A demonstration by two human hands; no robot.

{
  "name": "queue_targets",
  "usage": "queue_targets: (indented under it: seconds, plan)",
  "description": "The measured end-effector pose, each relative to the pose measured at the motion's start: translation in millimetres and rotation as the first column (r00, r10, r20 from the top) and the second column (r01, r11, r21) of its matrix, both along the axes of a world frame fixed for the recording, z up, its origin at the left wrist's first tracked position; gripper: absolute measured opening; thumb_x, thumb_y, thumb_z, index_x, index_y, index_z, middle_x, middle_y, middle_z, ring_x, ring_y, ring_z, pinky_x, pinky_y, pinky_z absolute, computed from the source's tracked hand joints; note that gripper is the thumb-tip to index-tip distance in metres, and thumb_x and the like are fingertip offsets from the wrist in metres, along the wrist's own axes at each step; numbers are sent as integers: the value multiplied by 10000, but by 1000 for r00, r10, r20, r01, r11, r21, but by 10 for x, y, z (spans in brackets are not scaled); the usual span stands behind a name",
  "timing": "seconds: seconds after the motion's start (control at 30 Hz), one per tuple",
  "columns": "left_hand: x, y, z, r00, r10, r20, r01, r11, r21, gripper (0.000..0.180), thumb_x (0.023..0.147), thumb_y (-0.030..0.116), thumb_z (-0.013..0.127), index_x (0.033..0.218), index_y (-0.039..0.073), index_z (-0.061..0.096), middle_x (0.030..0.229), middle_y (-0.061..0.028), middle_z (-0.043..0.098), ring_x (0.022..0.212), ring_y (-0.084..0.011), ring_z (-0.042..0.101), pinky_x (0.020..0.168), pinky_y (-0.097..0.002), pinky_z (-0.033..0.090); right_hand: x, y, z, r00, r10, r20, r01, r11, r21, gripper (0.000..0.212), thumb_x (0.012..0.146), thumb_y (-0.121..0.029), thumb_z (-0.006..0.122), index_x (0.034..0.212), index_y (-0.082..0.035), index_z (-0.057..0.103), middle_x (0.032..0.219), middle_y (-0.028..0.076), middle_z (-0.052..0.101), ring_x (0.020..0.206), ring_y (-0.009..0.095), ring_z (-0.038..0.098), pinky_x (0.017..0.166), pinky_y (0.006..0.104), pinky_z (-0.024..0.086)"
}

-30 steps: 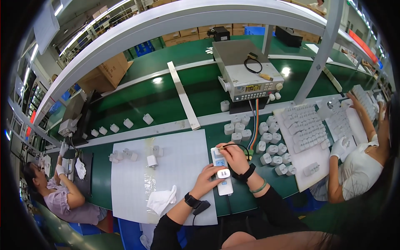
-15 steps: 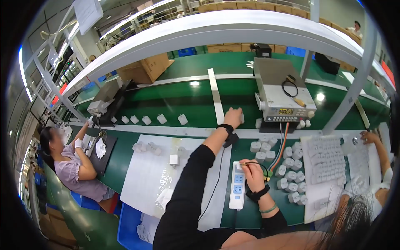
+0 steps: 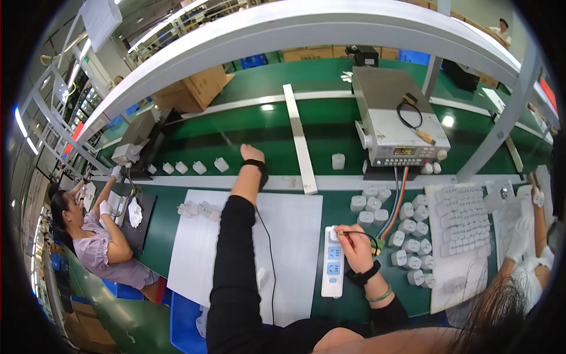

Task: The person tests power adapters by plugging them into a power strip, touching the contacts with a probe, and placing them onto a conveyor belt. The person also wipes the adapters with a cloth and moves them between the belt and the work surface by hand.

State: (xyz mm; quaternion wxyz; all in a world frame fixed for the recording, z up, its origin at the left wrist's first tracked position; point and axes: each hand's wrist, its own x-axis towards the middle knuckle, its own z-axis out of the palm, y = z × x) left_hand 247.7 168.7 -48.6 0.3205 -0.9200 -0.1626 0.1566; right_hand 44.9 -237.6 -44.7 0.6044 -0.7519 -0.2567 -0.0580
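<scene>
Black cable (image 3: pixel 368 235) | end between right fingers (image 3: pixel 350 238) | by power strip (image 3: pixel 332 284)

Left hand (image 3: pixel 252 153) extended forward, right fingers (image 3: pixel 350 238) pinched

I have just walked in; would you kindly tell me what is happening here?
A person's right hand holds the end of a black cable at the top of a white power strip. The left hand is over the green belt; whether it holds anything is hidden. White adapters stand right of the strip.
</scene>
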Motion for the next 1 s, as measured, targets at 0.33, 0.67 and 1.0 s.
queue_targets:
  seconds: [0.33,0.67,1.0]
  plan:
    - [-2287,-1668,706,847,105,522,520,-376,-767,469,863,26,624,1297,34,448,1237,-82,550,1106,-176,565,943,-304,461,128,-199,-70,996,-61,-72,58,997,-42,159,899,-92,566,993,3,651,929,89,640,812,240,587,722,307,465]
    - [-2782,-2466,125,936,-63,347,326,-221,-919,476,811,114,708,1248,70,522,1227,-118,583,1079,-257,599,964,-337,447,106,-123,-274,985,-100,140,100,995,3,176,892,-147,579,976,-10,651,984,82,655,829,246,606,739,315,486]
    - [-2669,-2512,14,709,-244,662,643,-163,-748,450,815,157,699,1230,74,547,1186,-142,597,1092,-292,582,952,-355,440,90,-131,-131,995,-96,38,96,995,1,185,892,-169,586,972,-18,655,995,90,660,858,260,607,782,335,482]
